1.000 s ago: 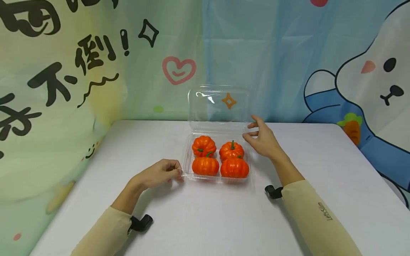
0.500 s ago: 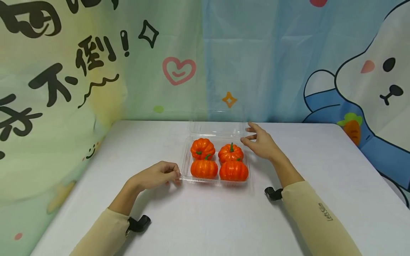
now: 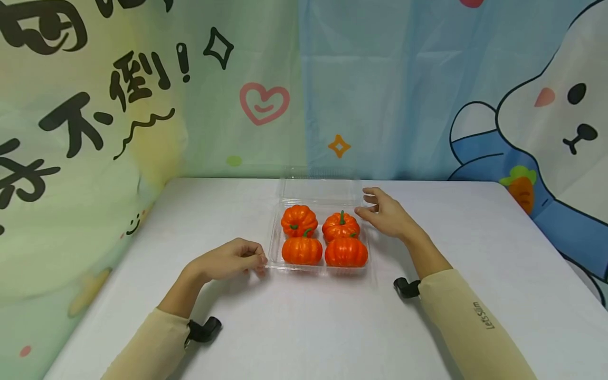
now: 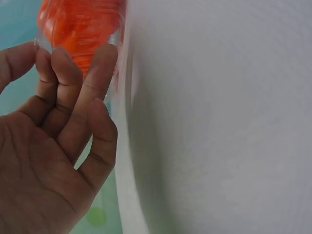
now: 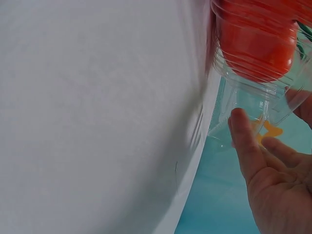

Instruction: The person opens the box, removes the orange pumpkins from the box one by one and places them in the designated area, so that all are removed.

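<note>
A clear plastic clamshell box [image 3: 275, 243] sits on the table with its lid [image 3: 320, 189] tipped back behind it. Inside are several small orange pumpkins [image 3: 302, 250] with green stems, packed in two rows. My left hand [image 3: 235, 259] pinches the box's near left corner between thumb and fingertips; the left wrist view shows the remaining fingers [image 4: 100, 73] loosely bent beside the wall. At the far right corner, by the hinge, my right hand [image 3: 387, 214] has its thumb and fingers apart. Its fingertips [image 5: 237, 117] are close to the clear plastic in the right wrist view.
A white cloth covers the table [image 3: 304, 327]. Right behind its far edge hangs a printed curtain [image 3: 370, 95] with a cartoon bear and lettering. Black wrist cameras [image 3: 205, 330] stick out from both beige sleeves [image 3: 470, 322].
The lid, upright one second ago, has tipped back and sits lower behind the box. My right hand has come down slightly with its fingers still apart. My left hand has stayed at the corner.
</note>
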Demonstrator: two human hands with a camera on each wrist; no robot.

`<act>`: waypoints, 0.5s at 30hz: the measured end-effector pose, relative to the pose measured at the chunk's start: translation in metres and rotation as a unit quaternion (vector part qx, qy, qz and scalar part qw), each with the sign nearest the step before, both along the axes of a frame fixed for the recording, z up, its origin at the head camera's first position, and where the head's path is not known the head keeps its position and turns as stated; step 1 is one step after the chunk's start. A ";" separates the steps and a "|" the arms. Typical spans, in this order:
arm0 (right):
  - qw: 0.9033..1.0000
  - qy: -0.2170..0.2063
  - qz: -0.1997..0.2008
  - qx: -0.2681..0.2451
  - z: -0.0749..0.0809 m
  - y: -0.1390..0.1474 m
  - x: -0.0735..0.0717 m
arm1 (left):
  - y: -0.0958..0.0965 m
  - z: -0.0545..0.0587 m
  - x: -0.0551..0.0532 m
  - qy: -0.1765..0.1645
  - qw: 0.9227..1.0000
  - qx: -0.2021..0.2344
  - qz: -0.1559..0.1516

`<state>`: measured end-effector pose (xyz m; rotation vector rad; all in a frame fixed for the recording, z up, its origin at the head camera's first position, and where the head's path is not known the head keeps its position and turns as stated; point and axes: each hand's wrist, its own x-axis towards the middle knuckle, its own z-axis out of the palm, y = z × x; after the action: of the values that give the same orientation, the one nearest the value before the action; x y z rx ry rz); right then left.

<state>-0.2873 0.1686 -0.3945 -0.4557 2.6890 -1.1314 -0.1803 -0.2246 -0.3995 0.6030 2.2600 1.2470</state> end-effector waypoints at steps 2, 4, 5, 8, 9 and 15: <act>1.000 0.007 0.003 0.005 0.001 0.001 0.002 | 0.000 0.000 0.000 -0.001 1.000 -0.001 -0.001; 1.000 0.017 0.007 0.012 0.001 0.002 0.004 | 0.000 0.001 0.000 -0.001 1.000 0.000 -0.002; 1.000 0.023 0.008 0.016 0.002 0.003 0.005 | 0.000 0.001 0.000 -0.002 1.000 -0.001 -0.001; 0.998 0.046 0.008 0.034 0.003 0.004 0.008 | -0.001 0.002 0.000 -0.006 1.000 -0.003 0.001; 0.998 0.053 0.007 0.038 0.004 0.005 0.010 | -0.001 0.002 0.000 -0.006 1.000 -0.001 0.000; 0.995 0.088 0.012 0.042 0.009 0.010 0.017 | -0.002 0.001 -0.001 -0.009 1.000 0.004 -0.003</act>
<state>-0.2700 0.1785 -0.3856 -0.5984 2.8585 -1.0118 -0.1817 -0.2263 -0.3990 0.5997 2.2370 1.2542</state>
